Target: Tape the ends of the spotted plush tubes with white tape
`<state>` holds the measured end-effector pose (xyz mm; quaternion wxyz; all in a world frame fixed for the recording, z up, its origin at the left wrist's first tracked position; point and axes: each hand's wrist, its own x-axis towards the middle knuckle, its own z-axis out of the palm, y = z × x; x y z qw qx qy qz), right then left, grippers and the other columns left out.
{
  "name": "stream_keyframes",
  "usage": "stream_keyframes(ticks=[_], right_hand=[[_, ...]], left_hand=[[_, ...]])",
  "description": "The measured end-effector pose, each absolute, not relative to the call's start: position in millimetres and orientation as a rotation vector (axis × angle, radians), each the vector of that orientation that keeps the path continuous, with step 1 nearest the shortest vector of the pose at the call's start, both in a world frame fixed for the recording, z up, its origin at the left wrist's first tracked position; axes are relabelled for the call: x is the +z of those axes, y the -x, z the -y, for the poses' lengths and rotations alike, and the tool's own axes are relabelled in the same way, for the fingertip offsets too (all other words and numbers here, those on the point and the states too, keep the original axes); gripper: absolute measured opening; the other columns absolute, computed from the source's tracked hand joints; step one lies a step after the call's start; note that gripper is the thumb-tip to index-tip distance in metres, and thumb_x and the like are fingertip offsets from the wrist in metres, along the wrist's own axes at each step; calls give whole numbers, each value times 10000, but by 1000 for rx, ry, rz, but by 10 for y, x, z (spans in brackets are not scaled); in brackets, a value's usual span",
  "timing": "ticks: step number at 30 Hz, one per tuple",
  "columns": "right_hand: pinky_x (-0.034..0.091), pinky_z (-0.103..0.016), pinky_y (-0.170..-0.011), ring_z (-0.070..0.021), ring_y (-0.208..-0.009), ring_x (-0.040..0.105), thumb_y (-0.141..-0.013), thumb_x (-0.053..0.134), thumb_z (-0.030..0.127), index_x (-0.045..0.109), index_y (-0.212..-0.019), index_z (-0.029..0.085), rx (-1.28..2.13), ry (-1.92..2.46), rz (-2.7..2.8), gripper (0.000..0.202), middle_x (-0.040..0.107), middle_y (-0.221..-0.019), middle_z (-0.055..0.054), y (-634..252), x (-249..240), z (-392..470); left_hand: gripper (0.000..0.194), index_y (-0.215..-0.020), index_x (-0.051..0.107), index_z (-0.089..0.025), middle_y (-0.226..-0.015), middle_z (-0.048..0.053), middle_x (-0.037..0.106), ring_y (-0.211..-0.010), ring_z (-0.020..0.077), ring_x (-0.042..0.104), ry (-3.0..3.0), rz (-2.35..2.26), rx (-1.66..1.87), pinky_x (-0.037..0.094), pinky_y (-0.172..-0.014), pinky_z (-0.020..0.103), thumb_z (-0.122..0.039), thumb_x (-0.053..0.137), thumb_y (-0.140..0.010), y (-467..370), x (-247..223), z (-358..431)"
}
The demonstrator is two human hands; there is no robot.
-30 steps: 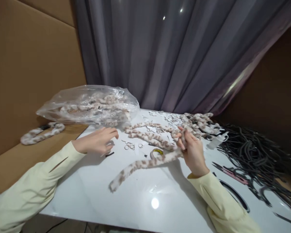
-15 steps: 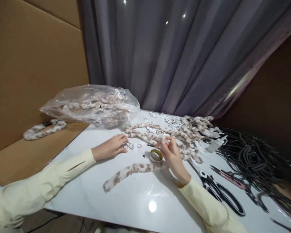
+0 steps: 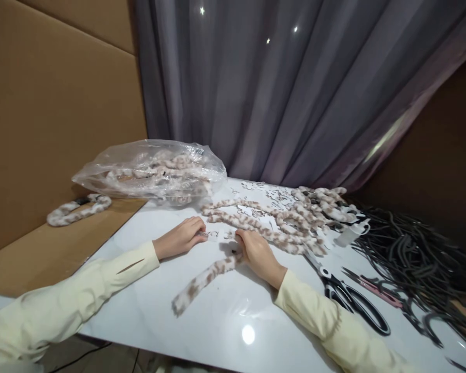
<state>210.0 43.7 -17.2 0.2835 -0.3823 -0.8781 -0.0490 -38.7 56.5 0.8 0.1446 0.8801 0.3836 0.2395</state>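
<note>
My left hand (image 3: 182,237) is closed, thumb and fingers pinched at a small metal clasp (image 3: 214,234) lying on the table. My right hand (image 3: 259,256) is closed too, its fingertips down beside another small metal ring (image 3: 228,235); what they hold is hidden. A fluffy white-and-brown plush strip (image 3: 207,280) runs out from under my right hand toward the lower left. A tiny black piece (image 3: 234,252) shows near its upper end.
A clear plastic bag (image 3: 151,171) of plush strips lies at the back left, near a plush loop (image 3: 79,210) on cardboard. More plush strips (image 3: 310,212) are piled at the back right. Large scissors (image 3: 353,300), pink-handled snips (image 3: 376,290), a white bottle (image 3: 351,234) and black cords (image 3: 411,254) are at right.
My right hand has come down and left, its fingers closing by the rings. The roll of tape is out of sight. My left fingers have drawn together at the clasp.
</note>
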Motion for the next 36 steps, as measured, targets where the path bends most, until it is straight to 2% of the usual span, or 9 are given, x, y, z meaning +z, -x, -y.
stream_keyframes(ticks=[4,8,12,16,21,25,32,36], right_hand=[[342,-276,-607,-188,-646,489,-850,369,61,520,-903,144,-202,932,2356,180,546,-687,-53,-2089,-132,-351],[336,-272,-589,-182,-644,485,-826,347,22,522,-894,148,-207,830,2365,226,548,-676,-48,-2044,-99,-291],[366,-263,-598,-176,-660,499,-824,342,21,521,-905,151,-143,805,2318,235,557,-702,-53,-2006,-87,-246],[403,-259,-625,-173,-691,528,-852,349,57,524,-920,161,-45,799,2281,214,583,-759,-65,-1982,-82,-213],[437,-250,-628,-166,-703,579,-900,368,143,513,-967,178,121,861,2186,164,623,-801,-65,-1969,-93,-203],[456,-233,-630,-155,-723,615,-901,386,168,486,-1023,180,260,892,2123,158,652,-866,-67,-1967,-73,-206],[407,-199,-553,-127,-584,585,-857,470,162,557,-866,189,446,884,2186,92,642,-683,-11,-1915,12,-154],[386,-202,-544,-129,-573,578,-848,455,137,566,-863,182,518,889,2230,121,654,-683,-20,-1886,-7,-135]], left_hand=[[210,-818,516,-157,-833,29,537,-764,152,493,-2350,-1131,739,396,-700,263,-343,446,-885,305,103,-481],[257,-795,578,-139,-698,-14,539,-635,116,465,-1764,-1108,674,347,-576,226,-395,564,-796,216,239,-365],[250,-788,631,-120,-771,9,589,-690,106,478,-1420,-1024,703,348,-619,217,-367,628,-754,179,275,-316],[294,-723,591,-116,-694,2,568,-611,84,475,-1197,-972,719,372,-594,212,-405,645,-737,177,203,-361],[337,-721,511,-141,-658,-16,550,-542,81,520,-1208,-937,707,419,-554,221,-458,620,-755,169,124,-369],[362,-818,482,-158,-610,-18,578,-469,97,527,-1254,-886,636,402,-487,228,-482,626,-749,139,110,-296],[314,-886,491,-159,-703,-13,585,-633,111,561,-1390,-799,603,449,-656,252,-439,588,-784,93,136,-226],[277,-939,480,-168,-709,-1,614,-608,134,583,-1531,-908,622,465,-620,268,-423,498,-832,59,125,-155]])
